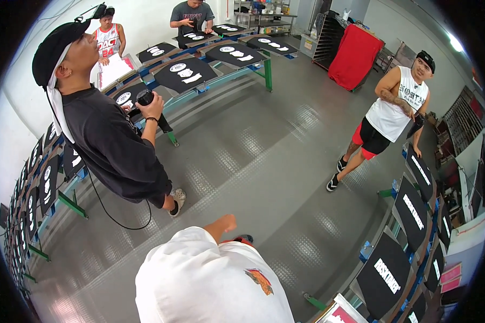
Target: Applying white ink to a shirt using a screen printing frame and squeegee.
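Note:
My left hand [226,223] reaches out from the white short sleeve at the lower middle, over the gray floor and just beyond my shirt. Its fingers look curled, with nothing visible in them. My right hand is out of sight. My white shirt [210,274] fills the bottom middle, with red shorts and part of a shoe showing past its hem. The nearest printed black fabric piece [377,264] lies on a sloped board at the lower right, apart from my hand.
A co-worker in black [108,140] holds a black cylinder [144,97], a cable hanging low. Another co-worker [388,107] stands at right. Two more work behind long tables [221,75] of boards with black fabric. A red-draped rack [346,59] stands at the back.

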Available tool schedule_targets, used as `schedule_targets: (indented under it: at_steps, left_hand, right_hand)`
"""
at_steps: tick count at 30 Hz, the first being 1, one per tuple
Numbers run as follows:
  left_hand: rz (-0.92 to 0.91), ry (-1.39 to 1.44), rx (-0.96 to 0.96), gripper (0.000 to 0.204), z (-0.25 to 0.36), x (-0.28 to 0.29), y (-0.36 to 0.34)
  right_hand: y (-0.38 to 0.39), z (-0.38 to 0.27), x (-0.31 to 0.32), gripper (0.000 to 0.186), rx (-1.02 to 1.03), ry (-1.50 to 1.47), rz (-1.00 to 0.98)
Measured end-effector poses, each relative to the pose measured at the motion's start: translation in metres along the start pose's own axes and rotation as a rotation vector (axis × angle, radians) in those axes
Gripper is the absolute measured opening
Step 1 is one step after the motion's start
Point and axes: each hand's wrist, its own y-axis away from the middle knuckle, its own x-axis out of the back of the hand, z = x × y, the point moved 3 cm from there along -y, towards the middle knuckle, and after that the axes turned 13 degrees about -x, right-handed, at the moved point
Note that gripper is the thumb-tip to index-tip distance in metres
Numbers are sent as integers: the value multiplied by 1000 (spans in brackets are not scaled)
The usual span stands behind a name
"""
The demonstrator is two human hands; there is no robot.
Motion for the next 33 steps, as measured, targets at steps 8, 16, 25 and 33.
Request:
schedule_targets:
  at_steps: [8,16,25,33]
  left_hand:
    - [-28,-121,-64,18,13,15,14]
    - [-58,-66,-58,16,-1,6,3]
    - [-89,-127,-110,20,-8,-5,-9]
    - [-85,-98,-109,21,-20,-17,-27]
  right_hand:
    - [-2,-34,21,80,-621,389,-476]
    - [3,-23,15,84,-601,395,-416]
    - [-5,-22,10,84,-42,-15,-25]
    - [-4,-6,1,80,-16,-16,-13]
